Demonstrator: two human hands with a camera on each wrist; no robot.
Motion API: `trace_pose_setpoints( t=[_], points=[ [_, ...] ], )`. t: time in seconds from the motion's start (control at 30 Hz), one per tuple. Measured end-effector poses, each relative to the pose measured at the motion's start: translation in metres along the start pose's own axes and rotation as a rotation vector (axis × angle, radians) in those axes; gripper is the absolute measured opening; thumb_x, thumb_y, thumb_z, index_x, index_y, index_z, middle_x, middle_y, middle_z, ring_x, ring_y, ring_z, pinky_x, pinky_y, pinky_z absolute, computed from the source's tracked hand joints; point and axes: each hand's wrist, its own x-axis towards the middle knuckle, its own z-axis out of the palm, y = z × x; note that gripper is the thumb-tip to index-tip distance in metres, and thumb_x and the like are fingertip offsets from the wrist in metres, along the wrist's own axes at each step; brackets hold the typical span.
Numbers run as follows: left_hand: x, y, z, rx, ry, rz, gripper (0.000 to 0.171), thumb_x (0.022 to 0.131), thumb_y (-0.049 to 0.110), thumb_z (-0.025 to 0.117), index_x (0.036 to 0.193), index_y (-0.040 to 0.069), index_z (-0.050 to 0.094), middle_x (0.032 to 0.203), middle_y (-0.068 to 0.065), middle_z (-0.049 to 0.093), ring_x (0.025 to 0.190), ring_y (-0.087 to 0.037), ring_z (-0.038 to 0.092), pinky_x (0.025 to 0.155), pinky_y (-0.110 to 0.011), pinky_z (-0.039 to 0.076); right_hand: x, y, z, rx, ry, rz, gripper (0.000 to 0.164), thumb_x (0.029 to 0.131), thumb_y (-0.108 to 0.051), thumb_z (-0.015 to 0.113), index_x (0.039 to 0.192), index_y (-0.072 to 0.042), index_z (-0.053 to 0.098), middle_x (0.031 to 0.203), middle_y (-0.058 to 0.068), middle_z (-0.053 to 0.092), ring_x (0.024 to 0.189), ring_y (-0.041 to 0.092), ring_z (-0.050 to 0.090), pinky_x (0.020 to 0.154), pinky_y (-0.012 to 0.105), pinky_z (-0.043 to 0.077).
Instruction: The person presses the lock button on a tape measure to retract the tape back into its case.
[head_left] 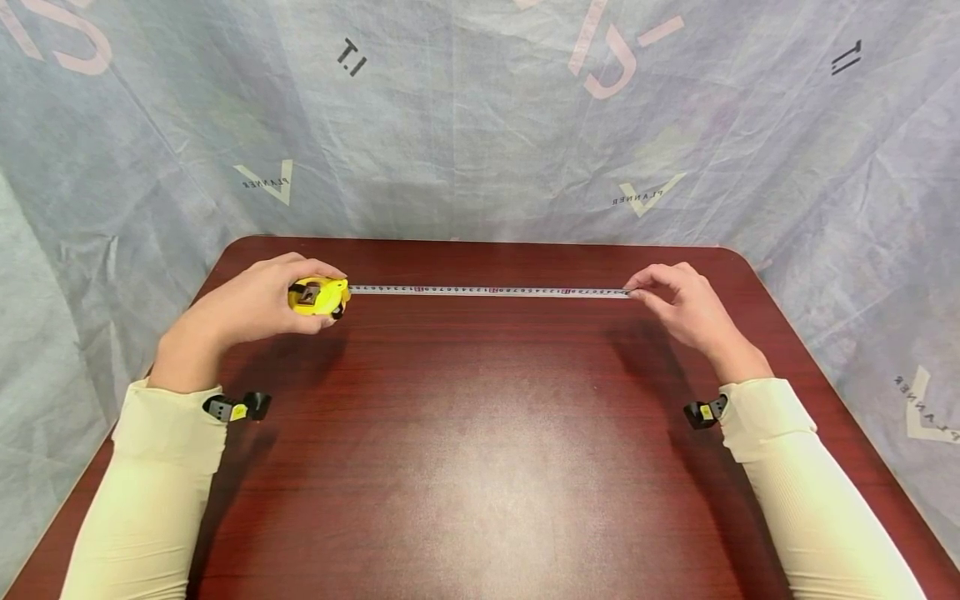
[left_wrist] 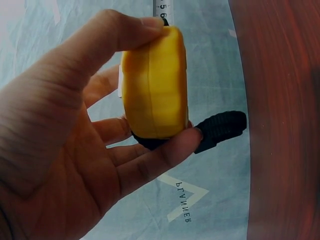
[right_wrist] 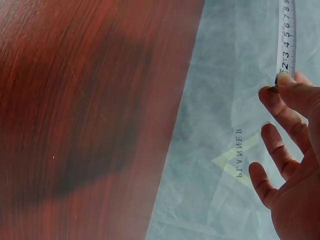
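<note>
A yellow tape measure (head_left: 321, 298) is held in my left hand (head_left: 251, 304), above the left part of the table. In the left wrist view the thumb lies on top of its yellow case (left_wrist: 156, 85) and the fingers support it from below. The white blade (head_left: 457, 291) stretches out straight to the right, its numbers and red marks showing. At the far end, my right hand (head_left: 686, 307) pinches the tip of the blade between thumb and forefinger. The right wrist view shows the blade (right_wrist: 286, 40) near its low numbers, with the other fingers loosely bent.
Beneath both hands lies a dark red wood-grain table (head_left: 465, 400) with rounded far corners. A grey-blue cloth (head_left: 465, 125) with printed letters hangs behind and beside it. Each wrist wears a strap with a small black camera (head_left: 257, 406).
</note>
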Motion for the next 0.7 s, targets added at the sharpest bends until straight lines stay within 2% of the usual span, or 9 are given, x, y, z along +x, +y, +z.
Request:
trace_pose_setpoints(
  t=[0.2, 0.7],
  points=[
    [0.0006, 0.0013, 0.0008, 0.01, -0.002, 0.006, 0.052, 0.084, 0.025, 0.084, 0.132, 0.02, 0.066, 0.116, -0.006, 0.06, 0.097, -0.022, 0.056, 0.084, -0.044, 0.046, 0.0011, 0.0011, 0.0012, -0.02, -0.021, -0.013, 0.017, 0.089, 0.002, 0.078, 0.098, -0.012, 0.075, 0.093, 0.002, 0.074, 0.093, 0.024, 0.053, 0.079, 0.039, 0.036],
    [0.0041, 0.0028, 0.0035, 0.022, 0.006, 0.033, 0.05, 0.083, 0.025, 0.084, 0.13, 0.02, 0.068, 0.113, -0.005, 0.061, 0.097, -0.02, 0.055, 0.084, -0.043, 0.045, 0.0036, -0.0035, -0.0001, -0.022, -0.07, -0.046, 0.021, 0.089, 0.007, 0.075, 0.098, -0.012, 0.073, 0.096, 0.002, 0.073, 0.095, 0.025, 0.053, 0.082, 0.042, 0.037]
  ],
)
